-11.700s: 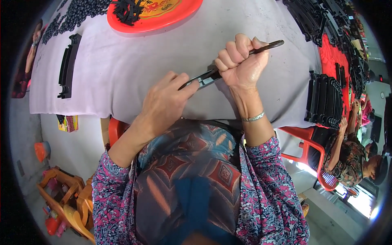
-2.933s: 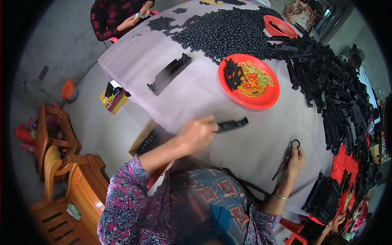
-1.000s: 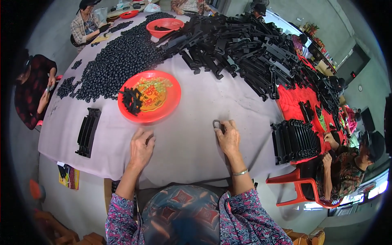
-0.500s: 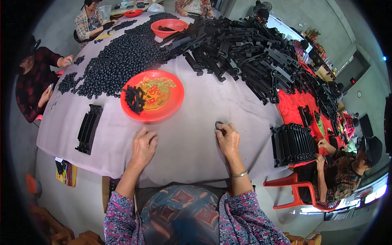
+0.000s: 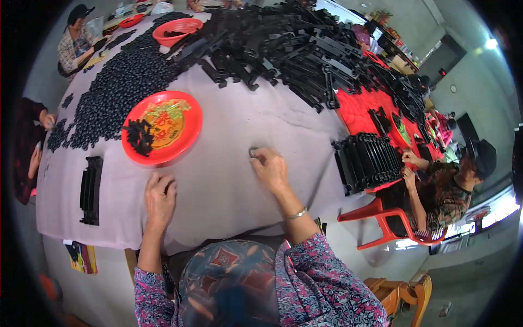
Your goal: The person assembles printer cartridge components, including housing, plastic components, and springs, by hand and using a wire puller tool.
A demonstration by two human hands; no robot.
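Note:
Over the pale cloth near the table's front, my right hand pinches a small dark ring-shaped piece between thumb and fingertips. My left hand rests on the cloth with its fingers curled in; whatever they hold, if anything, is hidden. Just beyond it lies a red plate with a patterned orange and yellow middle. Small black strips are heaped on the plate's left side. Left of my left hand, several long black plastic parts lie side by side in a row.
A big mound of black round pieces covers the back left, near a red basket. Long black parts pile up across the back. At right, a co-worker handles a stacked row of black parts beside a red chair.
The whole view has swung to the right, so the table's things sit farther left in the picture. My right hand still pinches the ring; the left stays curled near the plate.

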